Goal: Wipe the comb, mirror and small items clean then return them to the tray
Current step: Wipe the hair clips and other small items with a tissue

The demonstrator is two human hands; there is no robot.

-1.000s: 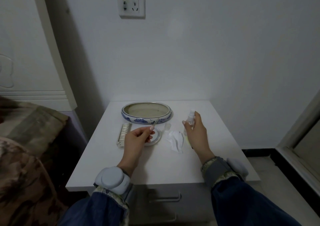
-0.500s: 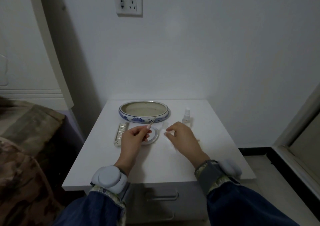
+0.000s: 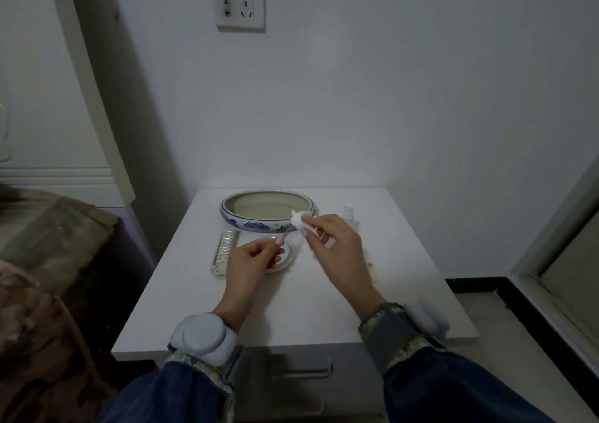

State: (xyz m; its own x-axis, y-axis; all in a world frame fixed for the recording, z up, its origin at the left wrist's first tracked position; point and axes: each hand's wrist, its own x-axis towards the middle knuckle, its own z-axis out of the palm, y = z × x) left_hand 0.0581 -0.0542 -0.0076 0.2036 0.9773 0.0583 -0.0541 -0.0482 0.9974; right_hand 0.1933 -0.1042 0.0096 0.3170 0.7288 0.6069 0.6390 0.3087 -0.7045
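Note:
A blue-and-white oval tray (image 3: 241, 223) stands at the back of the white bedside table (image 3: 291, 312). In front of it lie a pale comb (image 3: 224, 254) and a small round mirror (image 3: 287, 255). My left hand (image 3: 251, 262) hovers over the mirror and pinches a thin small stick-like item (image 3: 282, 237) between thumb and fingertips. My right hand (image 3: 334, 247) holds a crumpled white tissue (image 3: 298, 220), lifted just in front of the tray's right end and close to the stick's tip.
A small clear spray bottle (image 3: 348, 213) stands right of the tray. A pale flat item (image 3: 372, 268) lies partly hidden under my right hand. A bed with a patterned cover (image 3: 48, 260) is at the left. The wall is close behind the table.
My right hand put the spray bottle down beside the tray, picked up the white tissue from the table and raised it toward the stick. My left hand stayed over the mirror.

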